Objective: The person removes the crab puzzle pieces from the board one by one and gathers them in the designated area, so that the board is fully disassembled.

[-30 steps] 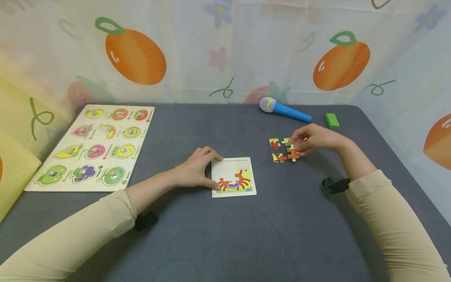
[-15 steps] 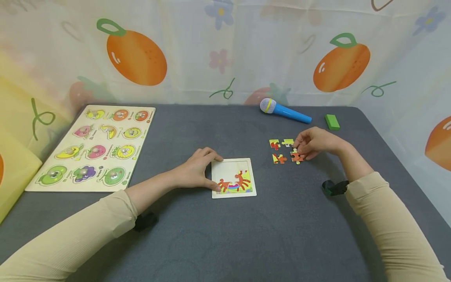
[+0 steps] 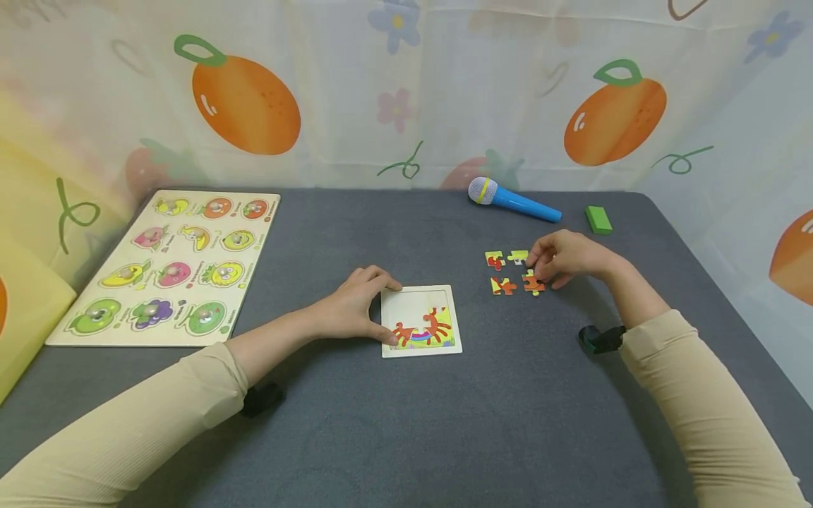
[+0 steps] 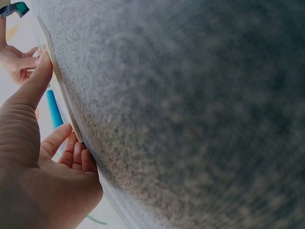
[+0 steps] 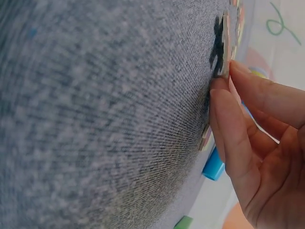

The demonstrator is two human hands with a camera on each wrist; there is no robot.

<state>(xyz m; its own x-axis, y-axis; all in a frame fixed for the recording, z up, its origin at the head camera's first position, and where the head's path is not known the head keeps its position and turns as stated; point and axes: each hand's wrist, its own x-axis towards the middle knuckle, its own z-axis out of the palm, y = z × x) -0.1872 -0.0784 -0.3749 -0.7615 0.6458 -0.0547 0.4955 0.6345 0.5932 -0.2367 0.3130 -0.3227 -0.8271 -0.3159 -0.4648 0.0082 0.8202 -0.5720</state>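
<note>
My left hand (image 3: 349, 307) holds the left side of a small square jigsaw tray (image 3: 409, 302), thumb over its lower left corner, other fingers at the upper left. Part of a red-orange animal picture with a rainbow fills the tray's lower half. To the right, my right hand (image 3: 568, 255) pinches an orange puzzle piece (image 3: 532, 283) between thumb and fingertips. In the right wrist view this piece (image 5: 226, 45) is tilted just over the cloth, its shadow beside it. Close by lie a piece with red on yellow (image 3: 495, 260), a yellow piece (image 3: 517, 257) and an orange-and-yellow piece (image 3: 503, 286).
A large fruit peg puzzle board (image 3: 209, 264) lies at the left of the grey table (image 3: 406, 437). Along the back right are a blue toy microphone (image 3: 517, 201) and a green block (image 3: 598, 220). A fruit-print curtain (image 3: 343, 70) hangs behind the table.
My right hand has shifted slightly right and toward me with the orange piece, uncovering more of the yellow piece. The left hand and the tray have stayed in place.
</note>
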